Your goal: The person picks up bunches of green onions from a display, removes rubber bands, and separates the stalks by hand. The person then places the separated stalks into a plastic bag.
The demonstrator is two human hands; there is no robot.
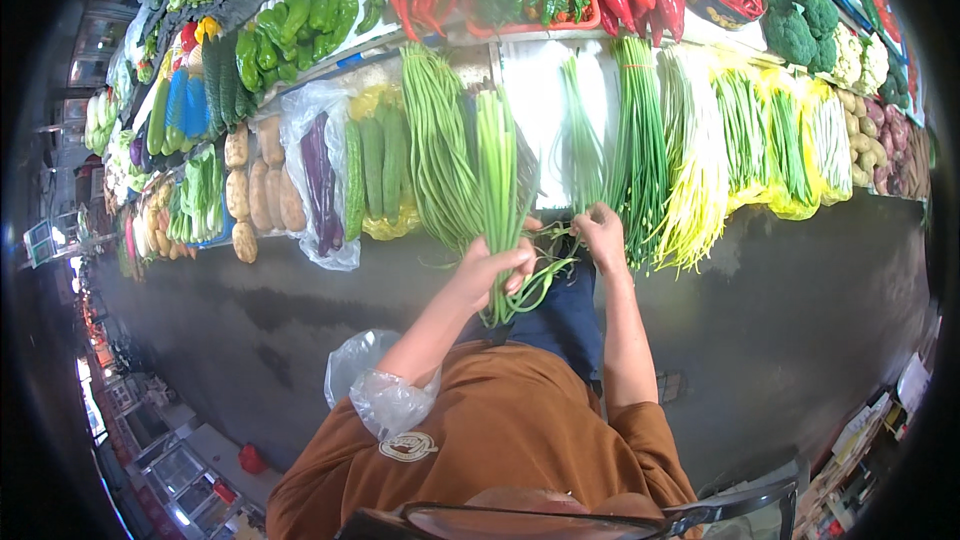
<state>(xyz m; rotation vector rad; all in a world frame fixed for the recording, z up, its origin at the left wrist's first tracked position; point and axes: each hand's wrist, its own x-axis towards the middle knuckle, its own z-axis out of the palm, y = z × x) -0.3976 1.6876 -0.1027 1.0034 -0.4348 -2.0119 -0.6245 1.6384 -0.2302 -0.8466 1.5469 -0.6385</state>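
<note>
My left hand (pixel 491 270) is wrapped around a bunch of long green stalks (pixel 496 157), which look like garlic scapes. Their pale cut ends point away from me, and thin curled ends loop below my fist. To the right, the fingertips of my right hand (pixel 602 236) are pinched at thin stalk ends. A smaller bunch of thin green stalks (pixel 581 142) lies on a white board (pixel 532 82) just beyond that hand. Long green beans (pixel 442 142) lie left of the held bunch. Flowering chives (pixel 637 135) tied with a band lie on the right.
A clear plastic bag (pixel 394 390) hangs on my left forearm. Bagged eggplants (pixel 322 180), cucumber-like gourds (pixel 382 161) and lotus roots (pixel 238 187) line the stall's front left. Yellow chives (pixel 690 195) and potatoes (pixel 862 139) are on the right. Peppers (pixel 307 22) fill the raised back row.
</note>
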